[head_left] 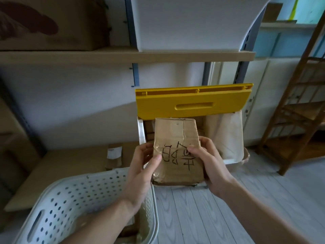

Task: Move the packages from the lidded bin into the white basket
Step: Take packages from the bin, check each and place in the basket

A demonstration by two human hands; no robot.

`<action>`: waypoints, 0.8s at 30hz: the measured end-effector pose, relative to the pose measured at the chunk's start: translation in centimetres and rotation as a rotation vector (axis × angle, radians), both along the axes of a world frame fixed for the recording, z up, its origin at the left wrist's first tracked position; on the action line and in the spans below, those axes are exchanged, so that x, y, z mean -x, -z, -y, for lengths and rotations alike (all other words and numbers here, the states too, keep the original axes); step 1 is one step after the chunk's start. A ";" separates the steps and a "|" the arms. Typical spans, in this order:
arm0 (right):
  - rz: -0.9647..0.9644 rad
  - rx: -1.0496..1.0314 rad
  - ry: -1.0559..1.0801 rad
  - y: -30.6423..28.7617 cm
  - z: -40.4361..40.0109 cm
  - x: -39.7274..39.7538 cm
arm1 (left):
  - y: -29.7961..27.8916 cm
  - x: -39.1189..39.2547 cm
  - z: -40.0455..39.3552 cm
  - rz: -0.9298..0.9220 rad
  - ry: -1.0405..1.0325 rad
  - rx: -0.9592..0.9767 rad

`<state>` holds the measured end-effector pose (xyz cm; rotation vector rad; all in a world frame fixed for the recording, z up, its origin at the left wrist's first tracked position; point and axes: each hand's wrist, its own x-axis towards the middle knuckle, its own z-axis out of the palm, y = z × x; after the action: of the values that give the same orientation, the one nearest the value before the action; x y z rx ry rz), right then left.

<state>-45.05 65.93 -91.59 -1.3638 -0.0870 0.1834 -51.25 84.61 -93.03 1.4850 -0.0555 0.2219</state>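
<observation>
Up close in the head view, both hands hold a flat, rectangular cardboard package point(177, 150) in the air, above the floor between the bin and the basket. Its brown surface is creased, partly covered in glossy clear tape, and marked with black handwritten characters. The left hand point(140, 175) grips the package's left edge, its thumb pressed flat on the top face and the other fingers curled underneath. The right hand point(209, 164) grips the right edge, its fingers point(195, 150) curled over onto the top face.

Just beyond the package stands the bin point(141, 131), a white box-shaped container with smooth walls. Its yellow plastic lid point(191, 104) is tilted up at the far side, showing a long recessed handle slot. More brown cardboard shows inside the bin on the left, and a pale, wrinkled bag point(226, 136) fills its right part.

At near left is the white basket point(73, 196), made of plastic with rounded corners, walls pierced by rows of small round holes, and an oblong handle cut-out. Brown cardboard is visible in its bottom.

The floor point(202, 213) is pale grey wood-grain planks. A wooden shelf point(88, 55) runs across above, carrying a cardboard box point(52, 23) and a white tub point(190, 23). A brown wooden rack point(295, 110) leans at the far right.
</observation>
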 end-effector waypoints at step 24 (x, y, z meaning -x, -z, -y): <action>0.327 -0.091 -0.237 -0.7 -19.2 -0.8 | -1.9 1.9 -13.7 0.203 -0.508 0.233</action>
<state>-44.29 85.13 -90.89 -1.2811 -0.5262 0.1514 -53.10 98.28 -91.17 1.2189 0.1820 0.7642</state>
